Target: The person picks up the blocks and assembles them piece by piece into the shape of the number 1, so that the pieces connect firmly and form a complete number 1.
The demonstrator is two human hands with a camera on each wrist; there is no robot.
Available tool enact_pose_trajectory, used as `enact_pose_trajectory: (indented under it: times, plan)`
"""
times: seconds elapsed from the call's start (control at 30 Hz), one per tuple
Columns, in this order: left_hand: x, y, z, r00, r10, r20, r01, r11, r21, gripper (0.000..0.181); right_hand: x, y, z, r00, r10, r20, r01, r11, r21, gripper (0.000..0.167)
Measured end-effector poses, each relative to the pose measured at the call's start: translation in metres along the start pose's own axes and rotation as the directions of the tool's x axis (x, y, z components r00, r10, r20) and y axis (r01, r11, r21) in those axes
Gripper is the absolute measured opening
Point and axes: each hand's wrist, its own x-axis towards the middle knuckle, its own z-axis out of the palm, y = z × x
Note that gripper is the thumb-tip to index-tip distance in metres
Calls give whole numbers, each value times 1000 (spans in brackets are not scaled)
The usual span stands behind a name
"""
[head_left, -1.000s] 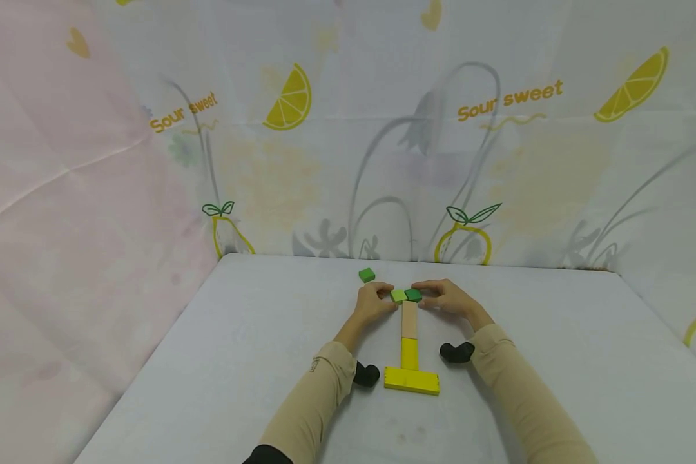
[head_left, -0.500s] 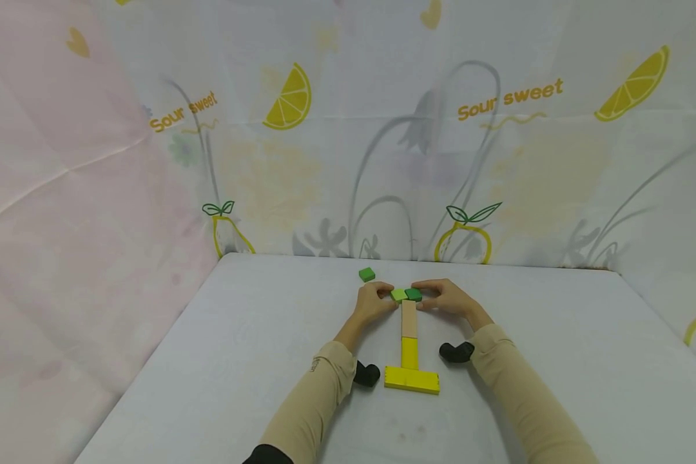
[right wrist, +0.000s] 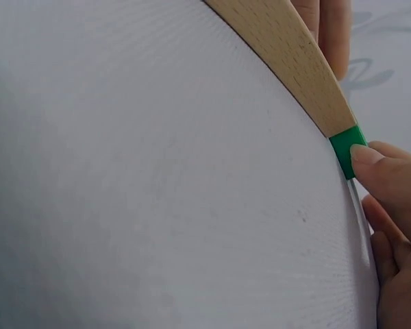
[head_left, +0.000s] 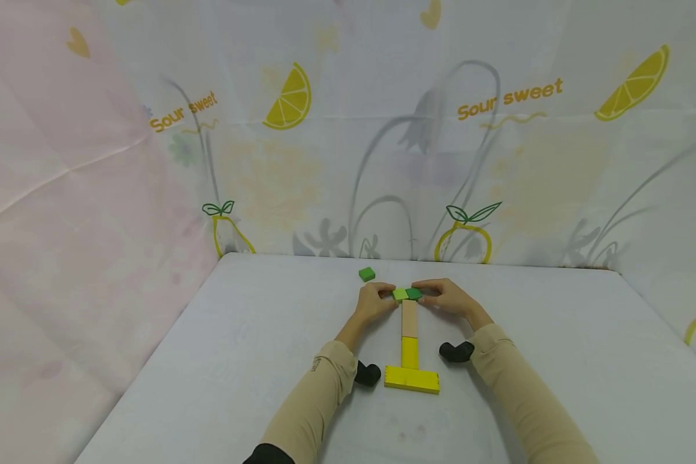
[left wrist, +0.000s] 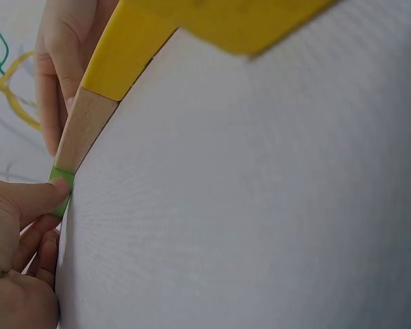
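My left hand [head_left: 373,303] pinches a light green block [head_left: 400,294] between thumb and fingers; the thumb lies against the block's near side in the left wrist view. Opposite it, my right hand [head_left: 449,298] pinches a dark green block [head_left: 414,294], its thumb on the near face in the right wrist view. The two green blocks sit side by side at the far end of a bare wooden block [head_left: 409,319]. Toward me, a yellow block [head_left: 409,352] continues that line and meets a longer yellow block [head_left: 412,379] laid crosswise.
Another green block [head_left: 367,274] lies apart, behind my left hand near the table's back edge. A white cloth covers the table [head_left: 255,335]. A printed curtain [head_left: 354,161] hangs behind it. Black wrist-worn pieces [head_left: 456,352] stick out beside each cuff.
My left hand and the light green block have shifted slightly right, against the dark green block. The right hand and the other blocks stay almost still.
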Motion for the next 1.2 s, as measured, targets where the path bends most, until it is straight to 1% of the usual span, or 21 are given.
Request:
enact_pose_trajectory:
  times: [0.17, 0.2, 0.3, 0.33, 0.37, 0.43, 0.47, 0.53, 0.57, 0.6, 0.63, 0.7, 0.77, 0.9, 1.2]
  plan:
    - [0, -1, 1, 1000, 7, -11, -7, 1000, 14, 34, -1, -1, 0, 1000, -6, 6, 6, 1000, 15, 43]
    - [0, -1, 1, 1000, -1, -8, 1, 1000, 9, 34, -1, -1, 0, 1000, -9, 7, 9, 1000, 17, 43]
    - [4, -7, 1, 1000, 2, 2, -2, 1000, -16, 35, -1, -1, 0, 1000, -17, 6, 17, 1000, 16, 43]
    - [3, -8, 1, 1000, 17, -4, -17, 1000, -2, 35, -1, 0, 0, 1000, -20, 5, 20, 1000, 14, 42]
    - [9, -21, 4, 998, 58, -9, -58, 998, -12, 35, -1, 0, 0, 1000, -24, 6, 24, 1000, 11, 42]
    - [11, -26, 5, 997, 79, -4, -79, 997, -23, 35, 0, 1, 0, 1000, -30, 6, 30, 999, 12, 42]
    - [11, -26, 5, 997, 82, -4, -82, 997, -10, 35, 0, 1, 0, 999, -32, 6, 32, 999, 14, 42]
    - [9, -23, 5, 996, 84, -13, -84, 996, 8, 34, 0, 1, 0, 999, -35, 7, 34, 999, 13, 41]
    - [10, -22, 6, 998, 67, -7, -67, 998, -10, 33, 0, 1, 0, 999, -35, 6, 35, 999, 14, 41]
    - [4, -9, 2, 1000, 22, 0, -22, 1000, -1, 34, 0, 1, 0, 999, -34, 3, 34, 999, 12, 41]
    - [3, -7, 2, 1000, 12, -4, -12, 1000, 10, 34, 0, 1, 0, 999, -35, 0, 35, 999, 7, 41]
    - [1, -3, 1, 1000, 15, -12, -15, 1000, 20, 33, -1, 0, 0, 999, -35, -7, 35, 999, 2, 41]
    - [1, -2, 1, 1000, 10, -9, -10, 1000, 20, 33, -2, -1, 0, 999, -37, -12, 37, 999, -1, 41]
    - [0, -1, 0, 1000, 18, -9, -18, 999, 31, 33, -2, -2, 0, 999, -40, -15, 40, 999, 4, 41]
    - [-2, 0, -1, 1000, 11, -7, -11, 1000, 15, 34, 0, 2, 0, 999, -41, -13, 41, 999, 13, 42]
